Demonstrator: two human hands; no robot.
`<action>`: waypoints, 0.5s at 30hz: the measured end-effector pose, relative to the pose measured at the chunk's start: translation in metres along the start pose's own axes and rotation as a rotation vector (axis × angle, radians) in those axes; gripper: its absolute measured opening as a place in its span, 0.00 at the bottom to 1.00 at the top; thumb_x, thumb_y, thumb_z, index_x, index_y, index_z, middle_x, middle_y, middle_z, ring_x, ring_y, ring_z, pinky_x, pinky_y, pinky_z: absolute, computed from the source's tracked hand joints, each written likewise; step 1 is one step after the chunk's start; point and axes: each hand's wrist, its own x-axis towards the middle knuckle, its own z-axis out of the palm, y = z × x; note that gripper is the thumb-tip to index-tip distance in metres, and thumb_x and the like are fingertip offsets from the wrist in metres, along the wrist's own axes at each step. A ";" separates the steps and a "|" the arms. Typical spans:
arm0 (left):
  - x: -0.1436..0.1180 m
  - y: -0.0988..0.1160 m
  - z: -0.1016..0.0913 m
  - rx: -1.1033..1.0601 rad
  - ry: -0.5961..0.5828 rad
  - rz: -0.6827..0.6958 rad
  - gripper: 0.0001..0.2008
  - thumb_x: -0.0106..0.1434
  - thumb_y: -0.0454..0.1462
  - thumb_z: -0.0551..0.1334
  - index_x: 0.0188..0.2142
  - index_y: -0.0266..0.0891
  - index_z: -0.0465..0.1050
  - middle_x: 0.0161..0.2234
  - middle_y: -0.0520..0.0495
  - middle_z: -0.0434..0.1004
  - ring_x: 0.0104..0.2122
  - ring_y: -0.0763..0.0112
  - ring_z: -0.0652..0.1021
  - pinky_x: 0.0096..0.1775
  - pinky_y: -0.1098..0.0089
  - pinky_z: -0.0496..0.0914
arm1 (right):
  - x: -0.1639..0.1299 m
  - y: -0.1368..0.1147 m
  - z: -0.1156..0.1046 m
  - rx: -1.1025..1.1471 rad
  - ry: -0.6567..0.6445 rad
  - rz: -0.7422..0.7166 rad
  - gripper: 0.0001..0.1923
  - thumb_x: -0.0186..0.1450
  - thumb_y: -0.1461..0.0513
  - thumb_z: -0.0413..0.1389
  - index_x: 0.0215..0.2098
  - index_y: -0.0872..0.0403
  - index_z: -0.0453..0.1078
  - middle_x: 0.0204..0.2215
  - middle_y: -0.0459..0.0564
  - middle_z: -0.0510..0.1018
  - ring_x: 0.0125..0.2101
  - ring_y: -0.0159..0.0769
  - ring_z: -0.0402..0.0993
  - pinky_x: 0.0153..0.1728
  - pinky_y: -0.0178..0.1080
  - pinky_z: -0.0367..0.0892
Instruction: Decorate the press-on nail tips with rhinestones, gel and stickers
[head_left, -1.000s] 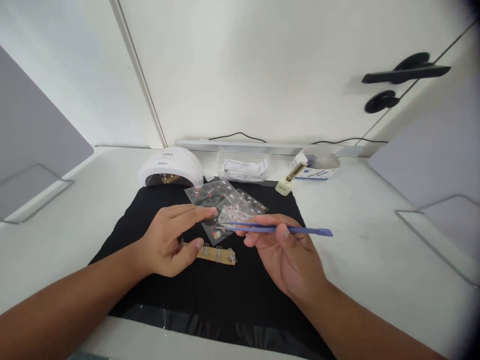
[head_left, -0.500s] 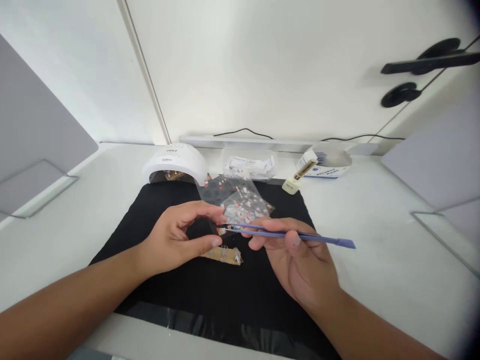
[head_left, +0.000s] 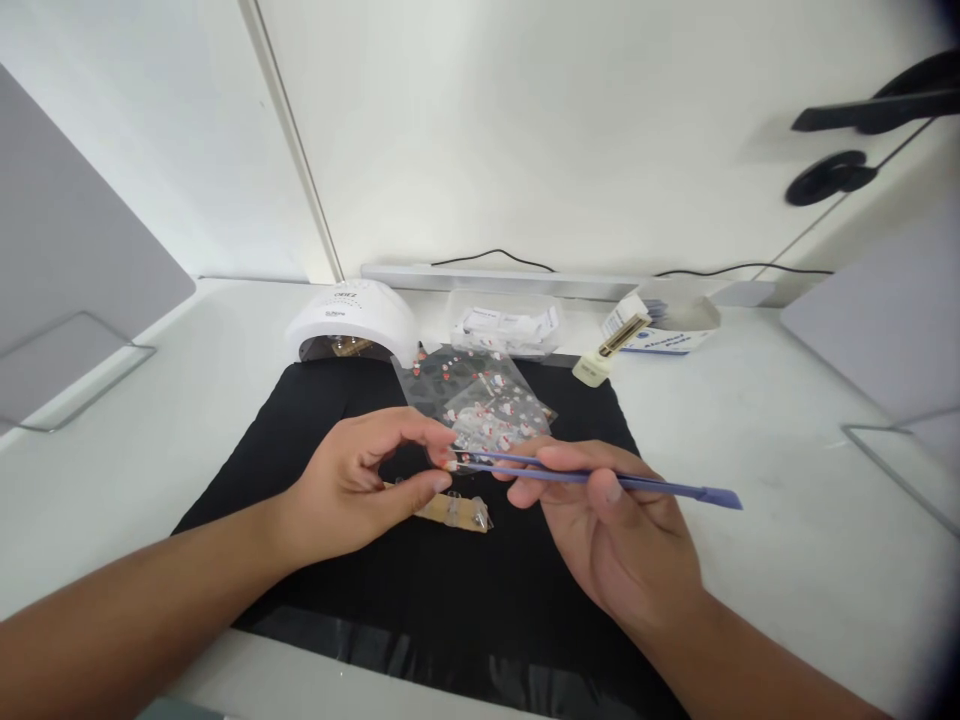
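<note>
My right hand [head_left: 611,520] holds purple tweezers [head_left: 637,484] between thumb and fingers, the slim tips pointing left. At those tips is a tiny white-and-red piece [head_left: 451,465], too small to name surely. Close around the tips curves my left hand [head_left: 360,475], thumb and index finger apart; whether a finger touches the piece I cannot tell. Below, on the black mat [head_left: 420,610], lies a tan strip [head_left: 461,512] with clear pieces on it, partly behind my left thumb. Clear sticker sheets [head_left: 495,412] with red and white figures lie behind my hands.
At the back left stands a white nail lamp [head_left: 352,318] with something gold inside. A clear box [head_left: 506,325] of white packets is behind the sheets. Farther right, a tilted bottle [head_left: 592,370] with a gold-and-white cap stands before an alcohol pads box [head_left: 675,335].
The tweezers and my right hand have shifted slightly right and down in the picture. My left hand stays curved near the tips, the small piece now showing between its fingertips.
</note>
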 end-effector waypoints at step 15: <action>0.010 0.007 -0.004 0.187 0.003 0.232 0.11 0.62 0.26 0.65 0.45 0.30 0.76 0.32 0.44 0.79 0.34 0.72 0.80 0.38 0.74 0.76 | 0.002 -0.001 -0.003 -0.031 -0.087 -0.215 0.14 0.71 0.59 0.53 0.44 0.53 0.80 0.24 0.51 0.80 0.36 0.42 0.78 0.39 0.45 0.74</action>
